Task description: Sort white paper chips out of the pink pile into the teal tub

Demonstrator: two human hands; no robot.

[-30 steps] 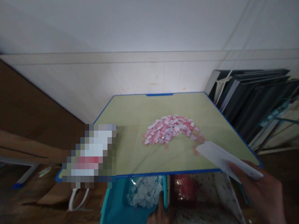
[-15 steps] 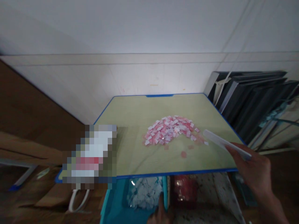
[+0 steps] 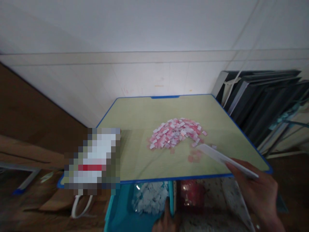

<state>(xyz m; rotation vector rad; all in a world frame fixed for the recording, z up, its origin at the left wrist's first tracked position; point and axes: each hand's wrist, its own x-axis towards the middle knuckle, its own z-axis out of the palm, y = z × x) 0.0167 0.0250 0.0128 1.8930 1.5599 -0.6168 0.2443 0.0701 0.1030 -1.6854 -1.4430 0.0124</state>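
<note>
My right hand [image 3: 258,190] is closed around a flat white strip [image 3: 217,157], gripping its near end. The strip's far tip lies low over the table, just right of a mound of small pink and white paper-like pieces [image 3: 175,133]. At the bottom, my left hand [image 3: 166,222] is at the right wall of a teal bin [image 3: 118,209], one finger stretched up along its inside and the rest partly cut off; it seems to grip the wall. Inside the bin lies a clear bag of white pieces [image 3: 152,198].
The pieces lie on a yellow-green folding table [image 3: 135,112] with a blue edge. A pixelated item [image 3: 96,154] covers its left front. Dark flat panels [image 3: 263,96] lean at the right. A red shiny package [image 3: 191,196] sits below the front edge.
My right hand has moved the white strip left and toward me, near the mound's right end. A few pieces there have shifted. My left hand stays at the bin's wall.
</note>
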